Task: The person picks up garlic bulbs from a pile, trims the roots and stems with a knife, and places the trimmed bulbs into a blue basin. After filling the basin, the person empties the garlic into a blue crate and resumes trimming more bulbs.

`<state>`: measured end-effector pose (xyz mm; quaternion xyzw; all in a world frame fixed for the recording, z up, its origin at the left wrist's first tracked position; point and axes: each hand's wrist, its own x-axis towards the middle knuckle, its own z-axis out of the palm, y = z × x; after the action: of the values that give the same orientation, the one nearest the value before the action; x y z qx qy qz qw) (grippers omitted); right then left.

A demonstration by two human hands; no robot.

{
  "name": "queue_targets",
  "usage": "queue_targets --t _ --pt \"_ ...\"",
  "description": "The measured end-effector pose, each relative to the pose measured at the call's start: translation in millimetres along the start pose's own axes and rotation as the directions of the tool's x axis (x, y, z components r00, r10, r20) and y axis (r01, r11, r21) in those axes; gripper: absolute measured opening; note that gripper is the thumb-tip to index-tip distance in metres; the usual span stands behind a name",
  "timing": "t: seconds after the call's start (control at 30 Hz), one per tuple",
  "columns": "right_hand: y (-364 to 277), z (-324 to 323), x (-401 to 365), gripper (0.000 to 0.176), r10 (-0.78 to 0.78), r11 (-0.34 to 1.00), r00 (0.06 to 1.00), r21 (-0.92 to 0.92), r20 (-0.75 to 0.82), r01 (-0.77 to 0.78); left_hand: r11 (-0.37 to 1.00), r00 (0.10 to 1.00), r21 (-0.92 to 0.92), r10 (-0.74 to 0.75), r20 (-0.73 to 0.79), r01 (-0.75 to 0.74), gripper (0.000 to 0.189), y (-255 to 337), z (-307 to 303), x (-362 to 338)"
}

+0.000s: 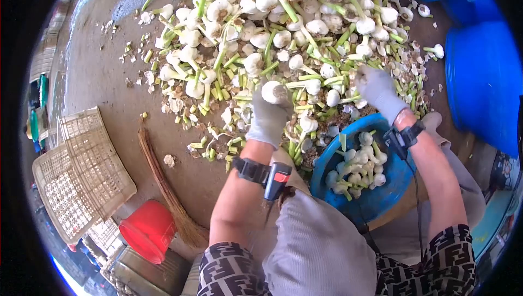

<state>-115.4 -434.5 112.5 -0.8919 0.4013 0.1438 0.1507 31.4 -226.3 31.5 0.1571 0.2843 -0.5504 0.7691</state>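
Observation:
My left hand [268, 117], in a grey glove, grips a white garlic bulb [273, 92] whose green stalk points up toward the heap. My right hand [377, 90], also gloved, reaches into the near edge of the garlic pile [272, 18], fingers curled among bulbs and cut stalks; whether it holds anything I cannot tell. Both wrists wear black strapped devices. A blue basin [384, 192] with several trimmed bulbs sits between my knees, just below the right hand.
Cut stalks and skins litter the concrete floor. A straw broom [163, 184], a red bucket [148, 229] and woven baskets [81, 179] lie to the left. Big blue tubs [482, 78] stand at the right.

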Motion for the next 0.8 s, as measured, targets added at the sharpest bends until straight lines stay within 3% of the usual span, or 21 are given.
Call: queue_targets --t 0.1,0.13,0.17,0.2,0.23,0.3,0.37,0.4,0.47,0.53,0.63,0.67,0.77,0.8 --pt "-35.9 9.4 -17.7 0.015 -0.326 0.944 0.943 -0.019 0.073 0.328 0.997 0.985 0.07 0.032 0.171 -0.045 0.019 -3.8 -18.0 11.8" --pt "-49.9 10.2 -20.4 0.014 -0.397 0.914 0.91 -0.037 0.115 0.404 0.897 0.957 0.357 0.193 0.217 -0.262 0.019 -10.2 -18.9 9.1" --pt "-61.9 11.1 -22.6 0.014 -0.466 0.877 0.871 -0.051 0.157 0.478 0.615 0.9 0.661 0.352 0.258 -0.43 0.019 -16.7 -19.8 6.3" --pt "-68.7 16.0 -23.6 0.019 -0.541 0.829 0.828 -0.071 0.143 0.554 0.287 0.818 0.835 0.497 0.29 -0.47 0.019 -23.2 -19.9 3.2" --pt "-75.2 19.0 -22.5 0.02 -0.562 0.815 0.815 -0.073 0.142 0.575 0.889 0.944 0.362 0.324 -0.06 -0.282 0.019 -25.6 -17.2 4.4" --pt "-85.7 22.2 -20.2 0.023 -0.598 0.788 0.789 -0.078 0.137 0.611 0.477 0.906 0.831 0.417 0.074 -0.288 0.02 -24.4 -13.4 3.7" --pt "-90.7 22.5 -18.0 0.023 -0.573 0.809 0.811 -0.079 0.12 0.583 -0.121 0.881 0.972 0.411 0.233 -0.201 0.021 -24.8 -6.0 -0.4" --pt "-91.6 22.9 -17.1 0.022 -0.552 0.823 0.826 -0.084 0.115 0.562 -0.418 0.878 0.898 0.371 0.303 -0.133 0.021 -25.6 -2.8 -2.4" --pt "-89.8 25.5 -13.3 0.023 -0.554 0.823 0.827 -0.093 0.094 0.561 -0.864 0.887 0.504 0.239 0.394 0.009 0.022 -28.6 1.0 -4.3" --pt "-85.3 31.3 -7.5 0.024 -0.595 0.797 0.802 -0.089 0.053 0.597 -0.741 0.882 0.67 0.284 0.376 -0.048 0.023 -26.2 1.0 -8.7" --pt "-77.2 22.4 0.9 0.023 -0.6 0.792 0.793 -0.067 0.106 0.607 -0.344 0.83 0.912 0.424 0.363 -0.222 0.018 -34.4 -28.0 21.9" --pt "-77.0 23.3 2.1 0.022 -0.62 0.778 0.783 -0.095 0.049 0.622 -0.521 0.738 0.822 0.457 0.497 -0.23 0.018 -34.1 -29.0 26.8" --pt "-71.1 23.2 9.5 0.027 -0.612 0.785 0.79 -0.1 0.034 0.612 -0.201 0.922 0.967 0.323 0.214 -0.154 0.014 -29.7 5.8 3.7" --pt "-68.7 20.9 9.6 0.023 -0.62 0.784 0.785 -0.042 -0.009 0.619 0.294 0.937 0.927 0.325 0.132 -0.233 0.013 -31.2 5.1 4.2"
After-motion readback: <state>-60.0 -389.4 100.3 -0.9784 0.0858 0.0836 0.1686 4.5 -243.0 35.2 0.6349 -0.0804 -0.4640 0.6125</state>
